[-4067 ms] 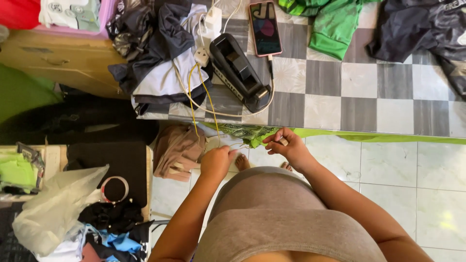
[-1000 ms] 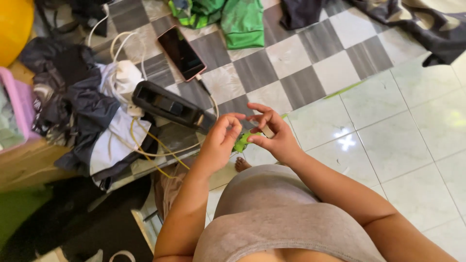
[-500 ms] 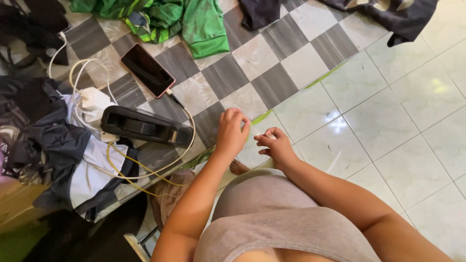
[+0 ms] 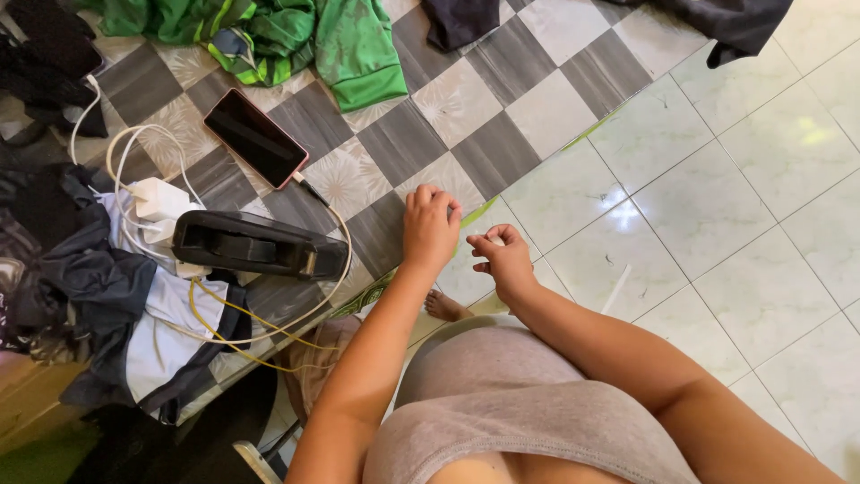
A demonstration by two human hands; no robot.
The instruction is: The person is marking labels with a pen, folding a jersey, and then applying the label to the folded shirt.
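Two hands (image 4: 430, 229) (image 4: 503, 260) meet above checkered mat (image 4: 466, 116)

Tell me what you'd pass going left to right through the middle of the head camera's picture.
White charger plug → black tape dispenser → left hand → right hand → pale glossy floor tiles.

You have one view only, worn on your head and facing steeply down your torso to the floor (image 4: 717, 206). It sits close to your left hand (image 4: 430, 229) and right hand (image 4: 503, 260), mid-frame.
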